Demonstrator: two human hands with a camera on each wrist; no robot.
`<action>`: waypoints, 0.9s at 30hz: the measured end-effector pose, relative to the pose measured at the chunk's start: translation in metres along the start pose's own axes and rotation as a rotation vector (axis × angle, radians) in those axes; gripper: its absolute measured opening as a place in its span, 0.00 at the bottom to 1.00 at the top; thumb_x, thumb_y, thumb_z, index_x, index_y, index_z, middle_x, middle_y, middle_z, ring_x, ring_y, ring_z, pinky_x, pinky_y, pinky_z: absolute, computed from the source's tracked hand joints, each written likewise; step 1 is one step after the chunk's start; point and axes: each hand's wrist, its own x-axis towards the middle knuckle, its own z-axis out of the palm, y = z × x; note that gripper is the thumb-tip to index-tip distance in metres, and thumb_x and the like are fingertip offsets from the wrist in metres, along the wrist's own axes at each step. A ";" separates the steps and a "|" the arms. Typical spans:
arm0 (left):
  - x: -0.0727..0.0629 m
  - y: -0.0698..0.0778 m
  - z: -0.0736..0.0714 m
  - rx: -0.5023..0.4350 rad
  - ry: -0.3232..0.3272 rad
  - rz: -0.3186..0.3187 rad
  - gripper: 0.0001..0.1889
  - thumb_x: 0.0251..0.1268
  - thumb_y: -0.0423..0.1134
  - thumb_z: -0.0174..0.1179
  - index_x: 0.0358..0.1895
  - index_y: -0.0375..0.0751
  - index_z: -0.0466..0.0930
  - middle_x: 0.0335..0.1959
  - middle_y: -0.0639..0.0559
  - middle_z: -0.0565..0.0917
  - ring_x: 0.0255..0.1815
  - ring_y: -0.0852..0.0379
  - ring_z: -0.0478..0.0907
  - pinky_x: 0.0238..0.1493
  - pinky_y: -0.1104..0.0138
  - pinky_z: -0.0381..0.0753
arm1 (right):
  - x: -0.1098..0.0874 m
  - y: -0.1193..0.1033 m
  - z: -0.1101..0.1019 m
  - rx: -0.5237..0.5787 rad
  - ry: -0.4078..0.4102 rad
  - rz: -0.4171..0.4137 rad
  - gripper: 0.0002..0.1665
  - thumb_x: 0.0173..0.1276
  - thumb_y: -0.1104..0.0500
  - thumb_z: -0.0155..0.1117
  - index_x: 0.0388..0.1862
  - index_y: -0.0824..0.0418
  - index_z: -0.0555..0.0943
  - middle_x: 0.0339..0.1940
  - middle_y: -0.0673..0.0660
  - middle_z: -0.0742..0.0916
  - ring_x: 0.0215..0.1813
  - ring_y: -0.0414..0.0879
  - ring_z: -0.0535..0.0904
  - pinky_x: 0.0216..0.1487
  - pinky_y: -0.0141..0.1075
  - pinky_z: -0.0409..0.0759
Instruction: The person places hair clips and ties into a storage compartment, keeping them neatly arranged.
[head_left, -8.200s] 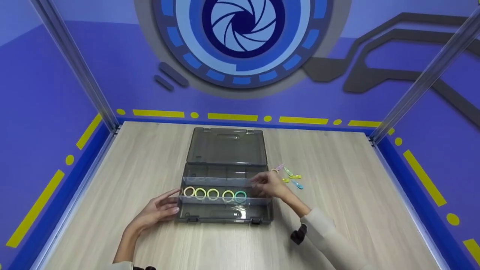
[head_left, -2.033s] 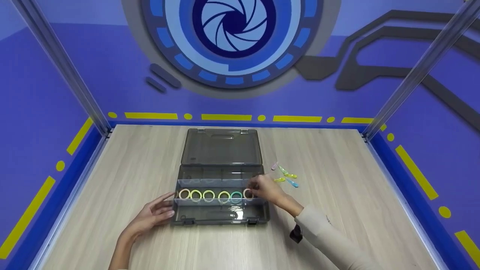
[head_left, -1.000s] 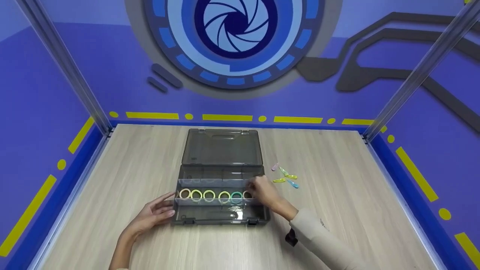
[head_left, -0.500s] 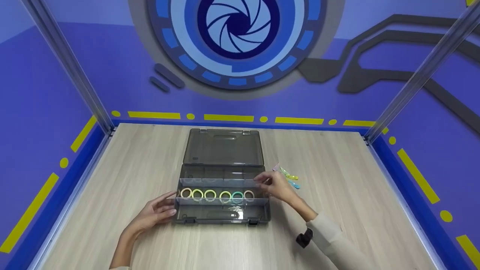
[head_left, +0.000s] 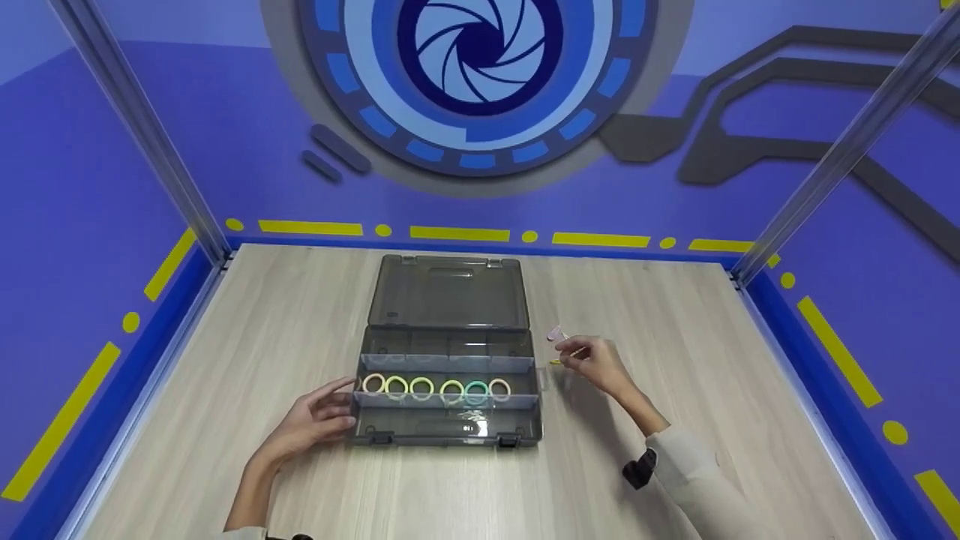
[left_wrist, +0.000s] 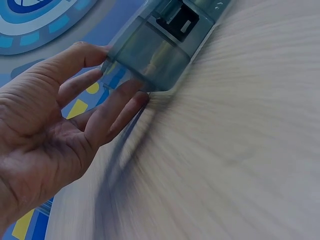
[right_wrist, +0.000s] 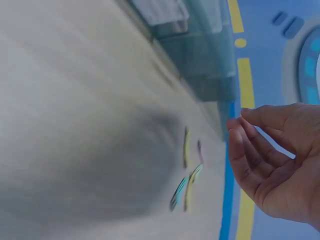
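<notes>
Grey plastic, the box [head_left: 442, 440] touches the half-spread left hand [head_left: 309, 424], ungripped. Clips [right_wrist: 186, 148] lie below the loosely curled, empty right hand [head_left: 600, 365].

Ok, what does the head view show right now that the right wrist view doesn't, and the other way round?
Only the head view: the row of six rings in the box, and the left hand at the box's side.
Only the right wrist view: the blue clip, apparently hidden behind the right hand in the head view.
Both: the right hand, at least part of the box, the pink clip and a yellow clip.
</notes>
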 end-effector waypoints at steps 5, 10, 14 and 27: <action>-0.001 0.001 0.001 -0.001 0.010 -0.003 0.42 0.66 0.37 0.69 0.80 0.39 0.58 0.68 0.30 0.71 0.58 0.52 0.80 0.55 0.58 0.87 | 0.001 0.013 0.002 -0.054 0.027 -0.021 0.09 0.61 0.77 0.66 0.39 0.74 0.87 0.36 0.67 0.91 0.38 0.61 0.89 0.41 0.38 0.87; -0.001 0.000 0.002 0.003 0.016 -0.005 0.41 0.66 0.37 0.69 0.80 0.40 0.58 0.69 0.30 0.69 0.61 0.49 0.79 0.57 0.57 0.86 | -0.001 0.019 0.010 -0.138 0.033 -0.024 0.09 0.61 0.77 0.67 0.39 0.72 0.88 0.38 0.65 0.90 0.41 0.60 0.88 0.46 0.51 0.87; -0.002 0.000 0.002 -0.005 0.022 -0.008 0.41 0.67 0.37 0.68 0.80 0.40 0.58 0.69 0.30 0.69 0.62 0.49 0.79 0.57 0.56 0.86 | 0.000 0.022 0.016 -0.259 0.042 -0.032 0.08 0.60 0.76 0.69 0.37 0.70 0.89 0.37 0.62 0.90 0.41 0.57 0.87 0.46 0.52 0.86; 0.000 -0.003 0.001 -0.049 -0.006 -0.008 0.41 0.68 0.36 0.67 0.81 0.40 0.56 0.70 0.29 0.69 0.62 0.50 0.79 0.58 0.58 0.85 | 0.000 0.029 0.025 -0.443 0.034 -0.059 0.06 0.62 0.72 0.71 0.36 0.66 0.90 0.35 0.60 0.89 0.40 0.53 0.86 0.43 0.51 0.86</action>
